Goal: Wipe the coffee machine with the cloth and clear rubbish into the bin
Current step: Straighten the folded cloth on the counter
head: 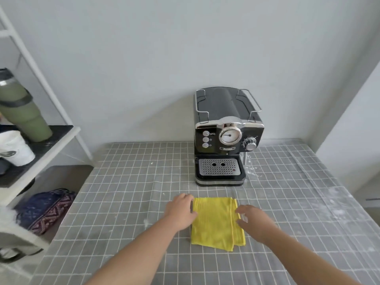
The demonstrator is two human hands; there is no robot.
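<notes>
A folded yellow cloth (217, 223) lies flat on the grey checked table cover (133, 182), in front of the black and chrome coffee machine (226, 138). My left hand (181, 210) rests at the cloth's left edge, fingers touching it. At the cloth's right edge is my right hand (253, 219), fingers spread and touching the fabric. Neither hand has lifted the cloth. White powdery specks (251, 168) lie on the cover to the right of the machine. No bin is in view.
A white shelf rack (39, 153) stands at the left with a green tumbler (24, 112) and a white cup (16, 149). A dark patterned bag (45, 208) lies below it. A wall corner (349, 120) juts out at the right.
</notes>
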